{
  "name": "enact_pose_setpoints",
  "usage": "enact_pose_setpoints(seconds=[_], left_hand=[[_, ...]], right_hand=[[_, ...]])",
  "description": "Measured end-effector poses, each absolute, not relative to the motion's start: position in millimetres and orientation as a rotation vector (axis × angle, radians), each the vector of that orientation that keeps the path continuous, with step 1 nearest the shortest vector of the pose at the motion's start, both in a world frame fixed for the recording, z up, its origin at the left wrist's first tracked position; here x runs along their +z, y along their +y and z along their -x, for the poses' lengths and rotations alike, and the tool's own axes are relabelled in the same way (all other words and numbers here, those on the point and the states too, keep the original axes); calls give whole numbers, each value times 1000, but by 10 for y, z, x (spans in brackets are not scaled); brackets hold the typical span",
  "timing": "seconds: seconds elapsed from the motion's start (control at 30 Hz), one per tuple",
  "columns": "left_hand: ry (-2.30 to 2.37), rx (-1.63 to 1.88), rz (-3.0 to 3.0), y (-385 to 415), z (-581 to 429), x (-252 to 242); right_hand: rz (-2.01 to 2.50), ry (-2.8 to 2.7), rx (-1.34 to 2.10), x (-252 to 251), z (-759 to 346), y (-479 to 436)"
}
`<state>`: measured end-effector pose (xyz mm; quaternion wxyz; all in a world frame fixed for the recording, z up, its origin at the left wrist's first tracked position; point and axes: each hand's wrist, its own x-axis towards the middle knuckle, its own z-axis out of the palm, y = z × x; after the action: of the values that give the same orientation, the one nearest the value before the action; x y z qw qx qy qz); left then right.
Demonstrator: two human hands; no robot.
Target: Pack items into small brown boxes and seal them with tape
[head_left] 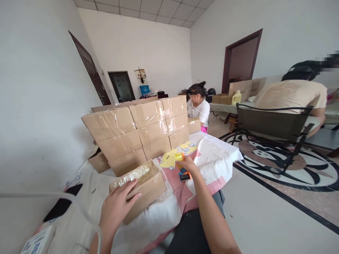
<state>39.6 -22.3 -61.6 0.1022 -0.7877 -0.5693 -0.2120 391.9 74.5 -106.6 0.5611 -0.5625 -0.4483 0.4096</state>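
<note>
Left fingers point(129, 186) rest on a taped cardboard box point(149, 192), contents hidden.

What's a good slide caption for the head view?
Left hand on a taped box, right hand holding a tape dispenser, stacked boxes behind.

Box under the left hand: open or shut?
The box is shut: shiny tape runs along its top, where the left hand rests.

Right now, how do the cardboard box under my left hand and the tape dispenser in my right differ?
The cardboard box is brown; the tape dispenser is yellow, orange and blue. The box is far larger than the dispenser. Your left hand lies on the box; your right hand grips the dispenser.
</note>
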Motion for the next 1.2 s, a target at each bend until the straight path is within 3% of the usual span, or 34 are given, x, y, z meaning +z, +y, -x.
enact_pose_setpoints(seconds=[0.33, 0.47, 1.2], left_hand=[[-1271, -696, 2264, -149, -228, -759], [-1350, -665, 2206, -181, -263, -742], [-1479, -757, 2354, -224, -318, -671]], right_hand=[[907, -975, 940, -923, -3540, 631], [840, -954, 803, -905, -3395, 573], [732, -901, 975, -917, -3299, 584]])
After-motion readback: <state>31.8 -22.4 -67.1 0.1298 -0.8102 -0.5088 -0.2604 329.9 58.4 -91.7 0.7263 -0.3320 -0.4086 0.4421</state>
